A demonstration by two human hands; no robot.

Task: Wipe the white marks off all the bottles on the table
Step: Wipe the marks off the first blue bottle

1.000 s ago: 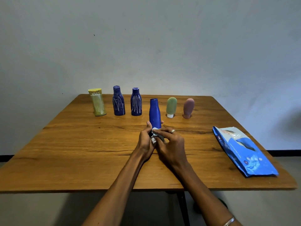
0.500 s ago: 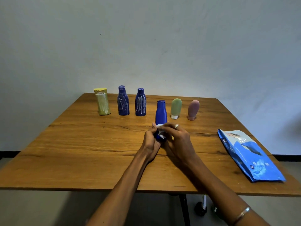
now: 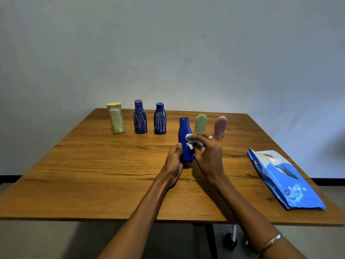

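A plain blue bottle (image 3: 184,135) stands upright at the table's middle. My left hand (image 3: 174,161) grips its lower part from the left. My right hand (image 3: 208,154) pinches a crumpled white wipe (image 3: 193,140) against the bottle's right side. At the back left stand a yellow-green bottle (image 3: 116,118) and two blue bottles (image 3: 140,117) (image 3: 160,119), all streaked with white marks. A green bottle (image 3: 200,124) and a pink bottle (image 3: 220,126) stand cap-down behind my right hand; no marks show on them.
A blue pack of wipes (image 3: 283,179) lies flat near the right edge of the wooden table (image 3: 93,174). A pale wall rises right behind the table. Under the table a dark leg (image 3: 211,240) is visible.
The blue bottle has gone from tilted in my hands to upright on the table. My right hand with the wipe has moved up its right side.
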